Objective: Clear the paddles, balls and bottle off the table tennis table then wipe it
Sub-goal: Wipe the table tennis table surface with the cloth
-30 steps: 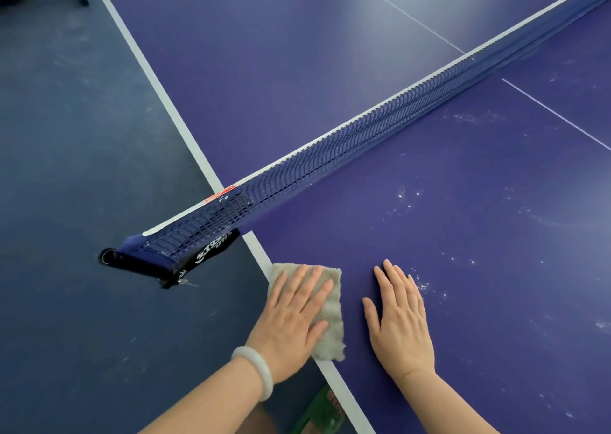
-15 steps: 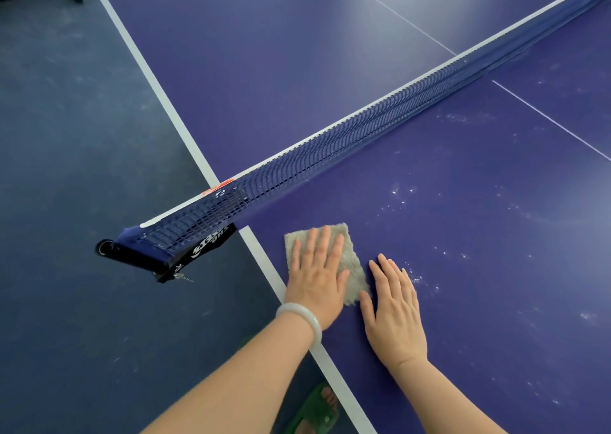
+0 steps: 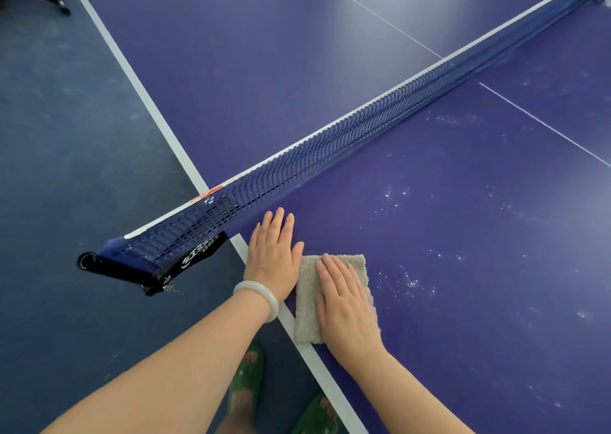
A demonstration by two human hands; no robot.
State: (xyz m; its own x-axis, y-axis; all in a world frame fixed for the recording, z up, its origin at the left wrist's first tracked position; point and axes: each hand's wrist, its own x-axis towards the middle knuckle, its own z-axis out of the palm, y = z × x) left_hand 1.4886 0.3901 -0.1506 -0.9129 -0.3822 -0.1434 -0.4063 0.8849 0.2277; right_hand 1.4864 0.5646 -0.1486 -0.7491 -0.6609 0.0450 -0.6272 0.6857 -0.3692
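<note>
no paddles, balls or bottle show on the visible part of the dark purple table tennis tabletop (image 3: 463,228), so the clearing looks done and the wiping is the step in hand. much seems left: white specks (image 3: 410,281) dot the surface at 3 o'clock from the beige terry cloth (image 3: 350,263), and more lie toward 1 o'clock, near the blue mesh net (image 3: 330,159). the cloth lies flat at the near white edge line, around 6 o'clock in the view. the right hand (image 3: 347,304) is spread flat with straight fingers, pressing on the cloth without gripping it. the left hand (image 3: 272,258), a pale bangle (image 3: 261,296) at its wrist, lies open and flat on the bare tabletop, just beside the cloth at its 10 o'clock, fingertips near the net's foot.
</note>
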